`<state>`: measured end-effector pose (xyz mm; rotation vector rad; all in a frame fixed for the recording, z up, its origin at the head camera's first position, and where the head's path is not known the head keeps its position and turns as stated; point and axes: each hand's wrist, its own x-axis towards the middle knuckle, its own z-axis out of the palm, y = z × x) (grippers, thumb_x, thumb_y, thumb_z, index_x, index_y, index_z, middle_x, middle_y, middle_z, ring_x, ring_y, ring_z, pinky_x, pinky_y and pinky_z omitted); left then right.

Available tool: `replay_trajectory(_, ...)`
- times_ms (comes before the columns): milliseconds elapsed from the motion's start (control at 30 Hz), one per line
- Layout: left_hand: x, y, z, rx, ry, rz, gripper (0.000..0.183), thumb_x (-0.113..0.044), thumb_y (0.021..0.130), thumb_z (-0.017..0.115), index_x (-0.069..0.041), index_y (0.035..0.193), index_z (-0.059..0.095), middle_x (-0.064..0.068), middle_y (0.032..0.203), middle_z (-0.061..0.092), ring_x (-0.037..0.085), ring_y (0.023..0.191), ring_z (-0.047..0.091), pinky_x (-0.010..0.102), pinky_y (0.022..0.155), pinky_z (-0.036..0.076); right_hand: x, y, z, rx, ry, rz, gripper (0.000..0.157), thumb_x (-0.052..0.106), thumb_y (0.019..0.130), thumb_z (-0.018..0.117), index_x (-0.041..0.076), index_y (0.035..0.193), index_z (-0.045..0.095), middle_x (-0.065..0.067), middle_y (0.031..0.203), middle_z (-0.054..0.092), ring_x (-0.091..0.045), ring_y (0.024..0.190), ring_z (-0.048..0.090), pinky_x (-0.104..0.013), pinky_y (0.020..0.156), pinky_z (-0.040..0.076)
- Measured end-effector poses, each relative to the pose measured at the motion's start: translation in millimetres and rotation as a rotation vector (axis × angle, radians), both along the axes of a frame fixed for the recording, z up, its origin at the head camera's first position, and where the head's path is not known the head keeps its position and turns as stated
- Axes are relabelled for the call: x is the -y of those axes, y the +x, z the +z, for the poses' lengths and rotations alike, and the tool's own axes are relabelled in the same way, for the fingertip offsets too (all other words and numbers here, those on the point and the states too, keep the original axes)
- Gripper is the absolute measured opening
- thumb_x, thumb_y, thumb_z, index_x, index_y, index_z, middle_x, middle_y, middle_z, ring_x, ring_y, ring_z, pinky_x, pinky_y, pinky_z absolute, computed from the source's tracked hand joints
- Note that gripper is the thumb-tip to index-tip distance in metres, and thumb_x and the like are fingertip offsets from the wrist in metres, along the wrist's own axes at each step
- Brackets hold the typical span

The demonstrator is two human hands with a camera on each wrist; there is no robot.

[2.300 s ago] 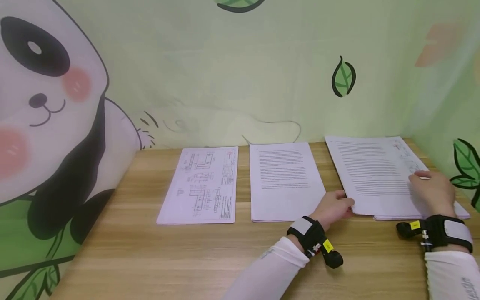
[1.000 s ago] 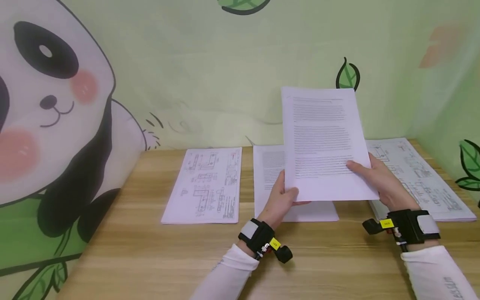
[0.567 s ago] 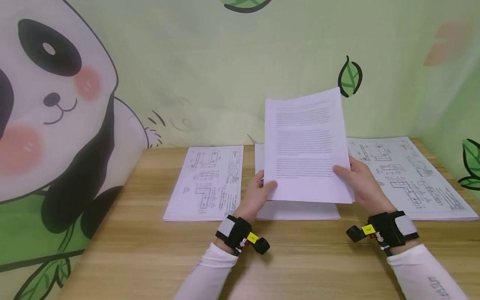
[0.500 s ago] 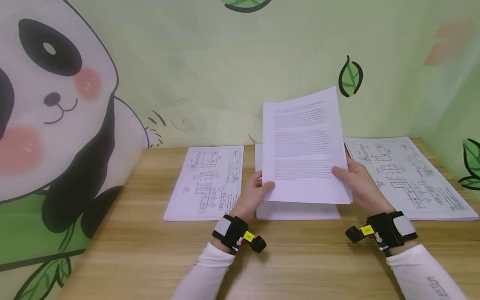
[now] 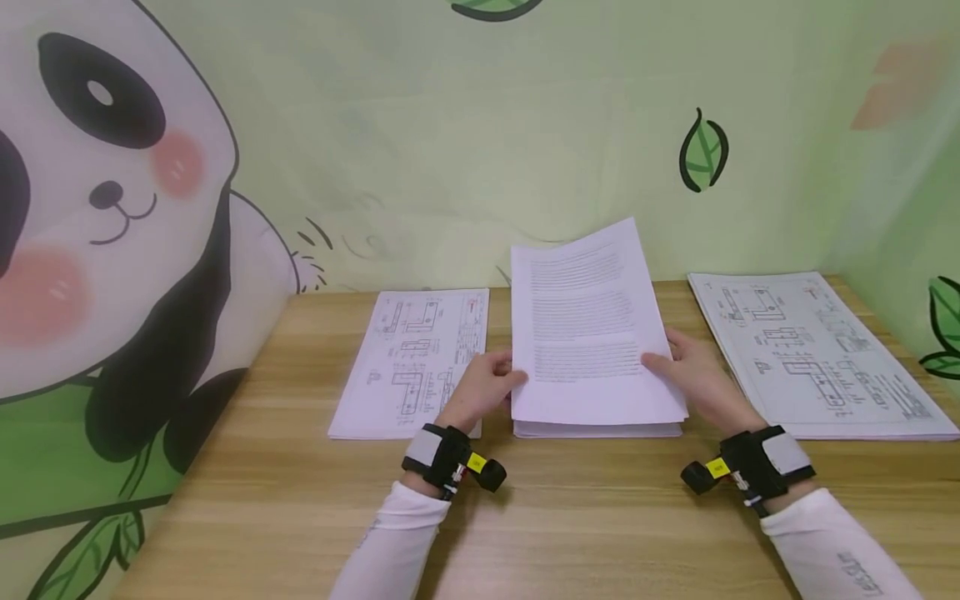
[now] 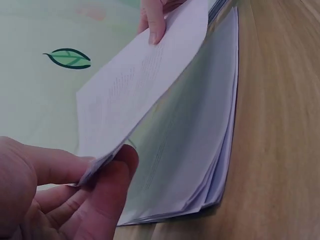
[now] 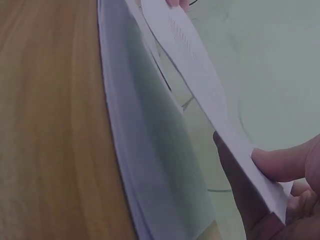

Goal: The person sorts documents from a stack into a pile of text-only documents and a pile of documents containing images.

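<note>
A thin stack of printed text sheets (image 5: 581, 333) is held tilted over the middle paper stack (image 5: 600, 431), its far edge raised and slightly curved. My left hand (image 5: 483, 387) pinches its left edge, thumb on top and fingers beneath. On the right edge, my right hand (image 5: 693, 371) grips it the same way. The left wrist view shows a gap between the held sheets (image 6: 135, 95) and the paper stack (image 6: 185, 140) below. In the right wrist view, the right thumb (image 7: 280, 162) presses on the upper face of the sheets.
To the left lies a stack of technical drawings (image 5: 405, 358), partly overlapped by the left hand. Another stack of drawings (image 5: 817, 358) lies at the right by the wall. All rest on a wooden table (image 5: 585, 508) in front of a printed backdrop (image 5: 420, 125).
Both hands first lifted the text sheets off the right stack, exposing drawings there. They carried them left, and in the last half second lowered them over the middle stack.
</note>
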<state>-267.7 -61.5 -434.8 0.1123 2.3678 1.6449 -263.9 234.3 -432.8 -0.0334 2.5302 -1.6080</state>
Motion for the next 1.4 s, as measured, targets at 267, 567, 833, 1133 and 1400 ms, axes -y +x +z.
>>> replay_trajectory(267, 0.3, 0.6, -3.9, 0.075, -0.057, -0.012, 0.046, -0.005, 0.086, 0.056, 0.005, 0.131, 0.048, 0.019, 0.098, 0.067, 0.016, 0.061, 0.063, 0.031, 0.059, 0.06, -1.7, -3.9, -10.1, 0.075, -0.008, 0.02, 0.059, 0.017, 0.098, 0.04, 0.001, 0.148, 0.013, -0.029, 0.142, 0.039, -0.036, 0.116, 0.05, -0.039, 0.087, 0.046)
replay_trajectory(567, 3.2, 2.0, -8.9, 0.069, -0.118, -0.005, 0.04, -0.004, 0.085, 0.056, 0.006, 0.124, 0.054, 0.019, 0.091, 0.068, 0.017, 0.054, 0.064, 0.03, 0.053, 0.059, -0.8, -5.0, -17.1, 0.086, 0.104, -0.002, 0.061, 0.016, 0.095, 0.047, 0.001, 0.147, 0.019, -0.031, 0.134, 0.045, -0.04, 0.113, 0.052, -0.04, 0.082, 0.051)
replay_trajectory(833, 5.8, 5.4, -10.2, 0.091, -0.147, 0.028, 0.042, -0.008, 0.084, 0.061, 0.004, 0.124, 0.055, 0.017, 0.088, 0.069, 0.015, 0.054, 0.063, 0.026, 0.052, 0.057, -6.5, -5.0, -16.2, 0.128, 0.097, -0.025, 0.056, 0.025, 0.098, 0.041, 0.004, 0.147, 0.024, -0.028, 0.133, 0.049, -0.035, 0.111, 0.054, -0.04, 0.086, 0.05)
replay_trajectory(1133, 6.8, 2.3, -10.8, 0.088, -0.166, 0.071, 0.039, -0.016, 0.089, 0.057, 0.0, 0.124, 0.057, 0.016, 0.09, 0.068, 0.015, 0.054, 0.064, 0.025, 0.052, 0.057, -17.3, -4.6, -2.6, 0.07, 0.142, -0.024, 0.052, 0.028, 0.097, 0.041, -0.002, 0.139, 0.038, -0.032, 0.126, 0.053, -0.031, 0.099, 0.064, -0.037, 0.08, 0.058)
replay_trajectory(1400, 5.0, 1.7, -5.5, 0.068, -0.172, 0.113, 0.04, -0.024, 0.092, 0.054, -0.005, 0.127, 0.056, 0.014, 0.095, 0.068, 0.016, 0.058, 0.065, 0.026, 0.055, 0.057, -48.0, -2.4, 14.2, -0.103, 0.317, 0.027, 0.057, 0.038, 0.097, 0.04, -0.004, 0.136, 0.042, -0.033, 0.122, 0.056, -0.042, 0.102, 0.061, -0.048, 0.081, 0.055)
